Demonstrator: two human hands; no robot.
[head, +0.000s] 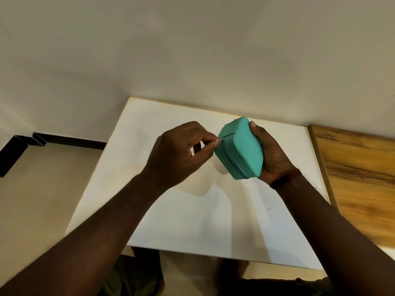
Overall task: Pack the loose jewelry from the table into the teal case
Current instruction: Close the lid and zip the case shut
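Two hands raised over white table [192, 221]: right hand [271, 154] wrapped round teal case [241, 150], long axis running near-far; left hand [181, 150] pinching zipper pull [220, 140] at far-left corner.

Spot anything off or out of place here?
Nothing damaged or spilled. One oddity: no loose jewelry shows on the white table, while the teal case is held off it, right hand gripping, left hand pinching the zipper pull.
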